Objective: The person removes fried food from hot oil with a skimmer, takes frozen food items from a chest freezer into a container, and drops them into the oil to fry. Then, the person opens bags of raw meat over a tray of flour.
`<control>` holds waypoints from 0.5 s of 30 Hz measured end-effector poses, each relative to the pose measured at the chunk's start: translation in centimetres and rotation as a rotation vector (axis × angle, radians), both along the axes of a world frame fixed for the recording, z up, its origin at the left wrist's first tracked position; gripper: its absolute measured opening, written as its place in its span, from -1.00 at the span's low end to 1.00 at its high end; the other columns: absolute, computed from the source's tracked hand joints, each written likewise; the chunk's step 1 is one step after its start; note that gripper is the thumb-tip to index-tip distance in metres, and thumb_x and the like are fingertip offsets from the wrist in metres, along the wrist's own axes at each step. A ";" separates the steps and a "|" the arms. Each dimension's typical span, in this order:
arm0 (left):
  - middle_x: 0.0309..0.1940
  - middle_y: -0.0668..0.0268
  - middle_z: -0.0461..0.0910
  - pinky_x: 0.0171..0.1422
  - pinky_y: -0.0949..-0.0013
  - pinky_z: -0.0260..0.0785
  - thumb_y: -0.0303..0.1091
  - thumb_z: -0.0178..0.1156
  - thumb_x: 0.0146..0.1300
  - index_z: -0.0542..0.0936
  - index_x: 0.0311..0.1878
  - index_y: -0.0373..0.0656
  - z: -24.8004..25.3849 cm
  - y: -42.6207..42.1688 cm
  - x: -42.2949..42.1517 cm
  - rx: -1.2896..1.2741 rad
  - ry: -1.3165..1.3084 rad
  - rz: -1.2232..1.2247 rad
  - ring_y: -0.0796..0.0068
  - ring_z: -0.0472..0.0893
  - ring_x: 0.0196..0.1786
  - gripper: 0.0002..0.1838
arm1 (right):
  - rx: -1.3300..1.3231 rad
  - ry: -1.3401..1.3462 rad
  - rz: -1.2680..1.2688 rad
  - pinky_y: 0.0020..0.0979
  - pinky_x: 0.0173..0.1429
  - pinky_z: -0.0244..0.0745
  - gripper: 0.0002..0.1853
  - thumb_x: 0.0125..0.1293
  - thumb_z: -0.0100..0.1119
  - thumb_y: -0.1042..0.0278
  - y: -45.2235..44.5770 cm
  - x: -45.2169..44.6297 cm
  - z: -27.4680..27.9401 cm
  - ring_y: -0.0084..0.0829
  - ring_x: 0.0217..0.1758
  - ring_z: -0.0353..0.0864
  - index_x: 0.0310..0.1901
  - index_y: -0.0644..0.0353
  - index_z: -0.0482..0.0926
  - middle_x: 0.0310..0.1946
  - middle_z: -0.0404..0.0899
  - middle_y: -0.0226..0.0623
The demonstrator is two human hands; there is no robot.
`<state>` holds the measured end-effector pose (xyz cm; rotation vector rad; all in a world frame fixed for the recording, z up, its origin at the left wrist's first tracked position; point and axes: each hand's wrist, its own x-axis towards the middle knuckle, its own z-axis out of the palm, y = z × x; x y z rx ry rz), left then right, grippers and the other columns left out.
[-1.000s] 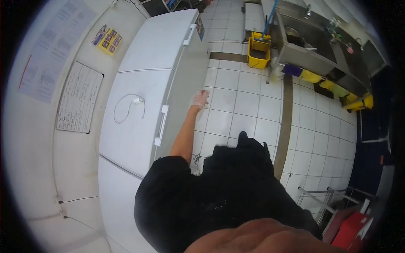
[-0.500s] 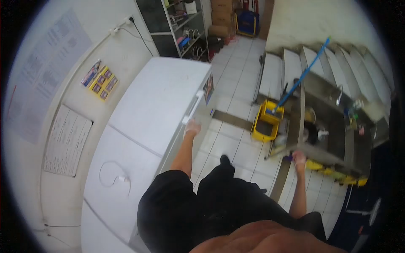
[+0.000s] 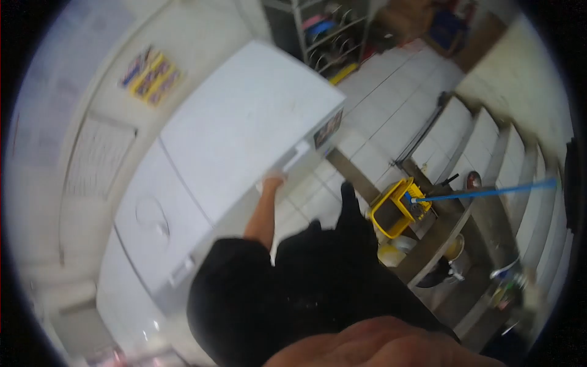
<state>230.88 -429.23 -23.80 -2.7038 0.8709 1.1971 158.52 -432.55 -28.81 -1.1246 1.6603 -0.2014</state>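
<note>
L hand [image 3: 273, 178] being held nr lid handle [image 3: 296, 158], by front edge of chest freezer [image 3: 244, 128], L side | fingers blurred, spread can't be told | R hand not being shown | mop [image 3: 489, 192] being stood in bucket [image 3: 386, 215], prob. so drips are caught

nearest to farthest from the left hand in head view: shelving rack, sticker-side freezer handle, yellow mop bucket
1. Sticker-side freezer handle: just ahead of the left hand
2. Yellow mop bucket: to the right
3. Shelving rack: beyond the freezer
</note>
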 end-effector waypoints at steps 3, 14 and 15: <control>0.17 -0.03 0.70 0.30 -0.01 0.53 -0.15 0.26 0.23 0.76 0.09 -0.17 3.3 -1.0 -0.7 0.040 -0.136 0.021 -0.06 0.65 0.28 -0.57 | 0.011 -0.151 -0.019 -0.32 -0.26 0.24 -0.76 0.46 0.03 0.21 -13.7 3.2 0.1 -0.50 -0.42 0.32 -0.41 0.01 0.50 -0.51 0.35 -0.49; -0.18 0.04 0.74 -0.11 0.04 0.60 -0.26 0.07 0.47 0.70 -0.01 -0.08 43.3 5.5 18.5 0.215 -0.833 -0.516 0.09 0.76 -0.14 -0.75 | 0.171 -0.169 0.305 -0.32 -0.50 0.19 -0.78 0.45 0.05 0.28 -46.3 33.2 1.1 -0.49 -0.62 0.30 -0.40 0.05 0.54 -0.58 0.37 -0.48; 0.10 0.02 0.54 0.18 -0.01 0.35 -0.13 0.03 0.50 0.50 0.22 -0.06 47.1 3.6 19.1 0.338 -0.891 -0.302 0.06 0.55 0.14 -0.65 | 0.109 -0.213 0.397 -0.38 -0.56 0.13 -0.78 0.50 0.00 0.27 -46.1 35.2 -1.4 -0.55 -0.65 0.24 -0.30 0.03 0.59 -0.58 0.37 -0.52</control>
